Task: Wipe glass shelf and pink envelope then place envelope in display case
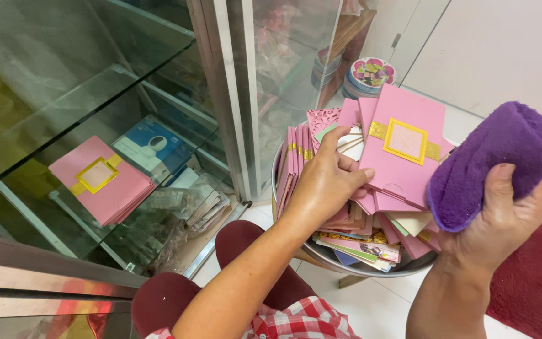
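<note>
My left hand point(329, 185) grips a pink card point(403, 147) with a gold band and a square gold-framed panel, holding it by its left edge above a metal bowl point(346, 265). The bowl is packed with several pink and mixed-colour cards point(359, 242). My right hand point(503, 220) holds a folded purple cloth point(487, 163) right beside the card's right edge. Whether the cloth touches the card is unclear.
A glass display cabinet point(95, 125) stands at left, with a stack of matching pink cards point(101, 179), a blue and white box point(155, 147) and bundled packets on its shelf. A round decorated tin point(371, 74) sits behind the bowl. A red mat point(534, 276) lies at right on white tiles.
</note>
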